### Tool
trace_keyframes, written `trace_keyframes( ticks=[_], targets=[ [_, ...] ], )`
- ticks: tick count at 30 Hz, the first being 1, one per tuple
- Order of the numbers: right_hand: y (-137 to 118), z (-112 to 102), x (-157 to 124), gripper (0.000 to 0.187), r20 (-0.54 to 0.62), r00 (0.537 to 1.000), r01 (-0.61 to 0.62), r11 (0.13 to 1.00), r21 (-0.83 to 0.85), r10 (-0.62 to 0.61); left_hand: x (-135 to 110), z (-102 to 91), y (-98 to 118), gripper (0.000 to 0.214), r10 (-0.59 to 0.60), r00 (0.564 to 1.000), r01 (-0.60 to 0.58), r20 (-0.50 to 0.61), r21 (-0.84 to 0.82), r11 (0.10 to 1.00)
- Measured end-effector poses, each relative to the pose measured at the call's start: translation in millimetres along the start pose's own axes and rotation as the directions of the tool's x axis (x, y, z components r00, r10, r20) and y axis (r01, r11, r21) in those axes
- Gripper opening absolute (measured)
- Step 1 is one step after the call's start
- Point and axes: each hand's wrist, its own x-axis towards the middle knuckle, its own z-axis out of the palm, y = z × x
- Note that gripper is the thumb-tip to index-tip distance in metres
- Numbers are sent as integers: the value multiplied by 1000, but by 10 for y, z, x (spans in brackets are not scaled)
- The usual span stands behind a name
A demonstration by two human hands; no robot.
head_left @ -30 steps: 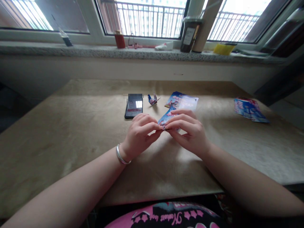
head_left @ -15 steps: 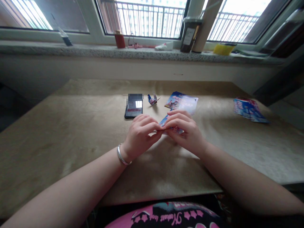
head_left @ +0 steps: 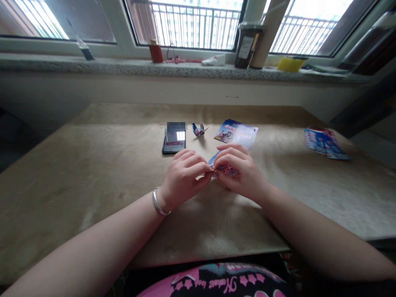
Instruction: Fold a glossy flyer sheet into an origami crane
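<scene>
Between my hands, just above the table, is a small folded piece of printed paper (head_left: 228,169) in blue, white and red. My left hand (head_left: 187,172) pinches its near left edge between thumb and forefinger. From the other side, my right hand (head_left: 239,170) grips the same paper, its fingertips meeting those of the left. Much of the paper is hidden behind the right fingers. Past my hands stands a folded paper crane (head_left: 199,130) in blue, red and white. A stack of printed sheets (head_left: 232,131) lies right behind my right hand.
A phone (head_left: 174,139) lies beyond my left hand. Farther right on the table (head_left: 93,173) is a fanned pile of printed leaflets (head_left: 326,143). Along the stone windowsill (head_left: 123,66) stand a red spool (head_left: 156,53), a dark lidded container (head_left: 246,46) and a yellow object (head_left: 291,64).
My fingertips have shifted slightly on the folded paper, and a little more of its printed face shows under the right fingers. The crane, phone and sheets have stayed put.
</scene>
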Motion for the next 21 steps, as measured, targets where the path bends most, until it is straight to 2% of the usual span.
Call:
trace_keyframes(
  ticks=[7,12,21],
  targets=[
    [-15,-30,19,7,28,999,17,1000,-10,-17,3,0,2,7,-5,1000,5,6,-39,999],
    [3,-41,13,9,12,1000,-15,1000,-1,15,7,1,-3,11,-25,1000,25,3,-48,999],
    [41,-3,-6,9,27,999,19,1000,-9,-18,8,-2,6,10,-40,999,40,37,3,999]
  ],
)
